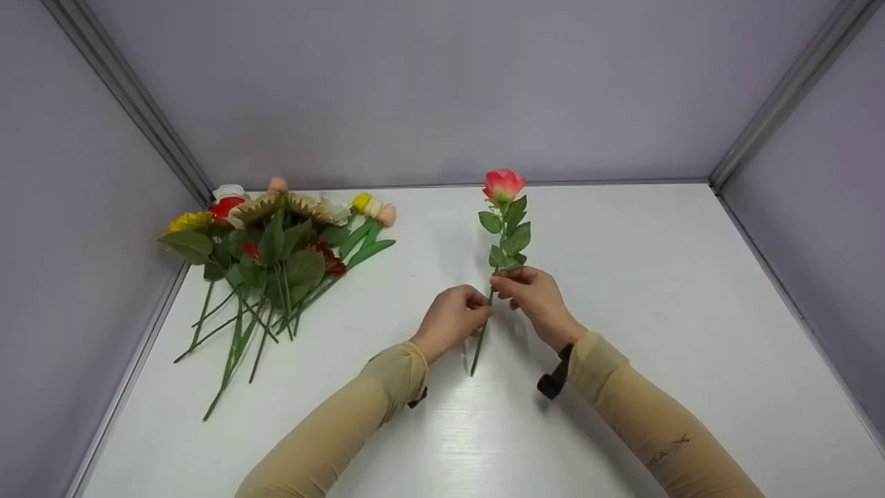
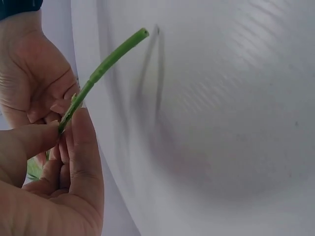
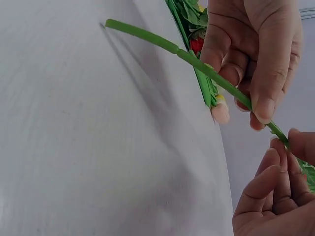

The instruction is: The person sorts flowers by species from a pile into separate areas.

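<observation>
A pink rose [image 1: 504,185] with green leaves is held up over the white table, bloom away from me and stem end toward me. My right hand [image 1: 536,297] pinches its stem just below the leaves. Lower on the same stem, my left hand [image 1: 453,319] pinches it between thumb and fingers. In the left wrist view the green stem [image 2: 110,60] sticks out past my left thumb, its cut end free above the table. The right wrist view shows both hands on the stem [image 3: 142,34], close together; the bloom is out of sight there.
At the left of the table [image 1: 657,277] lies a pile of artificial flowers: a yellow flower [image 1: 190,221], a red flower [image 1: 226,207], a sunflower [image 1: 259,209] turned away, and several tulips [image 1: 373,207]. Their stems point toward me. Grey panels [image 1: 442,90] wall the table's back and sides.
</observation>
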The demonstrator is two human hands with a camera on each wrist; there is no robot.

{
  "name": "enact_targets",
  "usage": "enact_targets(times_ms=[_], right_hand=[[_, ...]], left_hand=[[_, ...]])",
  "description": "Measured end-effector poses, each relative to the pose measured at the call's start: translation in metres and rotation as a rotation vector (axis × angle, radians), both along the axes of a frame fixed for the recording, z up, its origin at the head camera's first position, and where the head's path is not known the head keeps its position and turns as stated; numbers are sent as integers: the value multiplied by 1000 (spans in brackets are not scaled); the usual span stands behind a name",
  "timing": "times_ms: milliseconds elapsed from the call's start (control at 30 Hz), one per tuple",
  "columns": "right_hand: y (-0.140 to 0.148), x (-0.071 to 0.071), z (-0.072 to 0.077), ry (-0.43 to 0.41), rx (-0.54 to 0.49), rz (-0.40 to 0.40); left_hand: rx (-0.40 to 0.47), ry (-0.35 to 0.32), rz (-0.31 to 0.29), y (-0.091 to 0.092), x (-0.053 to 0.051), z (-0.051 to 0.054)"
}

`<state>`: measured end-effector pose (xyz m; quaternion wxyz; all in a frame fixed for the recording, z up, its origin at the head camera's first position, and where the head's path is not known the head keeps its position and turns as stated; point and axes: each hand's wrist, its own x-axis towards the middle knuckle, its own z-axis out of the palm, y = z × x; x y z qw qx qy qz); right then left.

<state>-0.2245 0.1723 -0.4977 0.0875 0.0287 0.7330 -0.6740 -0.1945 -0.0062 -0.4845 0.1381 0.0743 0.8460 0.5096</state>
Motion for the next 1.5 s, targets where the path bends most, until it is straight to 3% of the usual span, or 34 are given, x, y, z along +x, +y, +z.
enact_targets(times_ms=[100, 300, 567, 767, 900, 1100, 1200, 1333, 1500], right_hand=[[1, -1, 2, 3, -18, -31], [5, -6, 6, 12, -72, -86], [2, -2, 4, -32, -133, -54], [8, -1, 4, -41, -104, -36], [30, -7, 8, -44, -35, -35], [100, -24, 17, -34, 154, -68], [144, -32, 23, -23, 261, -118], [207, -37, 28, -7, 426, -216], [275, -30, 29, -18, 651, -319]], left_hand=[[34, -51, -13, -1, 3, -2], [32, -133, -95, -3, 18, -9], [29, -54, -115, 0, 25, -13], [12, -19, -113, 5, 25, -13], [-151, 129, -221, 11, 27, -12], [-622, 538, -479, 25, 33, -9], [-777, 687, -562, 36, 35, -7], [-886, 782, -612, 53, 37, -4], [-962, 825, -657, 71, 40, 4]])
